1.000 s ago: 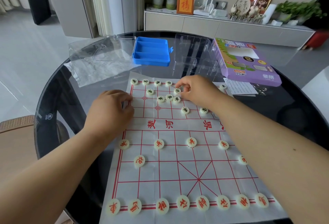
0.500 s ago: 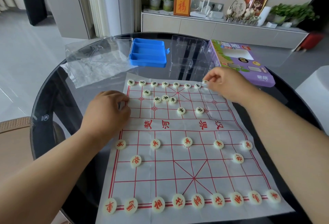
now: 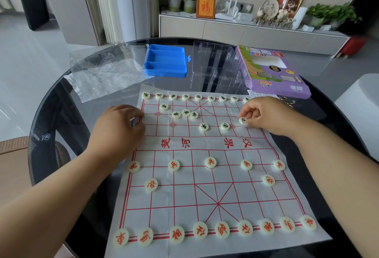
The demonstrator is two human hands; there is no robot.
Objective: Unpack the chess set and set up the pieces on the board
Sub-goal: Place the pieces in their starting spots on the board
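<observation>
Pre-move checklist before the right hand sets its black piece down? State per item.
1. Grip: right hand pinches a black piece at its fingertips: ok.
2. Board steadied: left hand rests on its left edge: ok.
3. Far black back row filled: pieces along the line, right end partly behind the hand: cannot tell.
4. Loose black cluster sorted onto points: several bunched together: not ok.
5. Red side set: near red row complete, soldiers and cannons placed: ok.
6. Landing point under the held piece free: hidden by the fingers: cannot tell.
</observation>
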